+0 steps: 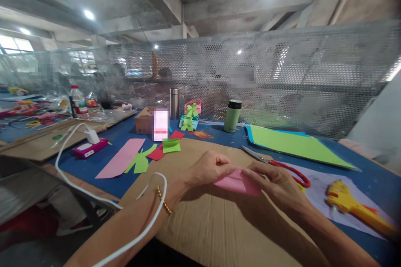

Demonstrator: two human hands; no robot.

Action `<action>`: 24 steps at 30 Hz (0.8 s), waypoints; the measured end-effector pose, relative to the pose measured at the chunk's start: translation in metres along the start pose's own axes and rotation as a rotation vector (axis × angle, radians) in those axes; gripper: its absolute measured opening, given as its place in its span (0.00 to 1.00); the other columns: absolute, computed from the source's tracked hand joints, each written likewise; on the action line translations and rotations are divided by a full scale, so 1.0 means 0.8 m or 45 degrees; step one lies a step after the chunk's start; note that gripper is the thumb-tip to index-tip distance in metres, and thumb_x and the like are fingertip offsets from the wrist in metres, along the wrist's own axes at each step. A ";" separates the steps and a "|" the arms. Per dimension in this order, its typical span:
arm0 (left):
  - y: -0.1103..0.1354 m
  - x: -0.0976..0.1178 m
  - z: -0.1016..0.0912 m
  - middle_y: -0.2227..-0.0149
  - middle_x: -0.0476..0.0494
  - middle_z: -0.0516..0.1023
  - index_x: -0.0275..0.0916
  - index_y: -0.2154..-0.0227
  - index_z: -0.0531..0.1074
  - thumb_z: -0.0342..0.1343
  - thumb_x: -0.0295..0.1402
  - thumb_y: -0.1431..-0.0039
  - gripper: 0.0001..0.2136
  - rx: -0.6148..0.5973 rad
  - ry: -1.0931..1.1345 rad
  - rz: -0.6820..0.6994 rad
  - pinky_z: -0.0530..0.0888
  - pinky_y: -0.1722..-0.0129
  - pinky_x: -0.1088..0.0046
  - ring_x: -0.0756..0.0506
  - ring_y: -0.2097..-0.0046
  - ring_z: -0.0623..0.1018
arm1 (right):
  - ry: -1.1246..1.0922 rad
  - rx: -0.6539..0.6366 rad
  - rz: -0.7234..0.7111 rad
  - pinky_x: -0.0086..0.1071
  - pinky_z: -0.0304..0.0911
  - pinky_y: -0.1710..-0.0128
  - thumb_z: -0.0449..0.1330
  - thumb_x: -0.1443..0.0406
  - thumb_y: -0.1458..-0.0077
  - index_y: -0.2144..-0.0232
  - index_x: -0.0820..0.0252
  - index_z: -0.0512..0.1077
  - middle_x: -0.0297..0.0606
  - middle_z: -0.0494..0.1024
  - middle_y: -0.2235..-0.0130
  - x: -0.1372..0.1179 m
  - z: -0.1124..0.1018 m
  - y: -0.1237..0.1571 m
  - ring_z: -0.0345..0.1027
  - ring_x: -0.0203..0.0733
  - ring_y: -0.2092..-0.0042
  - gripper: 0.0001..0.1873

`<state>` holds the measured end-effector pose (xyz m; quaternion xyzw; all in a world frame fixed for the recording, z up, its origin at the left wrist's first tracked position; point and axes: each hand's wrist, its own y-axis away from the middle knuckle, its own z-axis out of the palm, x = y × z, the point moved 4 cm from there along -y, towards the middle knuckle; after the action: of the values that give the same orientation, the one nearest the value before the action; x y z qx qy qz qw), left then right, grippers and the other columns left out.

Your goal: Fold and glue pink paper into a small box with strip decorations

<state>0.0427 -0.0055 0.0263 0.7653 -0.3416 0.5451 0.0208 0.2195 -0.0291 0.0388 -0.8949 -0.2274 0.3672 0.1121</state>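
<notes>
Both hands hold one piece of pink paper (237, 182), which looks folded or curved, just above a brown cardboard sheet (213, 221). My left hand (213, 166) pinches its upper left edge between thumb and curled fingers. At the right edge, my right hand (275, 181) grips it with the thumb on the near side. Beyond my right hand lie scissors (293, 170) with red handles, blades pointing left. Left of my left hand are a folded green paper piece (171, 145), red paper (156, 153) and a green paper cutout (140, 162).
A yellow glue gun (347, 200) lies on pale paper at right. Green sheets (297, 144) are stacked behind the scissors. A green tumbler (232, 117), steel flask (174, 104), lit phone (161, 125) and cardboard box (143, 120) stand at the back. A white cable (59, 158) loops across the left.
</notes>
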 end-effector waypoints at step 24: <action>-0.004 -0.009 -0.009 0.79 0.54 0.60 0.37 0.80 0.66 0.56 0.40 0.44 0.14 0.226 0.016 -0.042 0.54 0.74 0.74 0.52 0.74 0.60 | 0.035 0.125 0.011 0.30 0.56 0.72 0.56 0.47 0.43 0.79 0.59 0.74 0.34 0.72 0.76 0.022 -0.008 -0.002 0.63 0.39 0.72 0.24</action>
<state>0.0370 0.0034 0.0241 0.7663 -0.2791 0.5776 -0.0359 0.2342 -0.0195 0.0335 -0.8943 -0.2037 0.3660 0.1575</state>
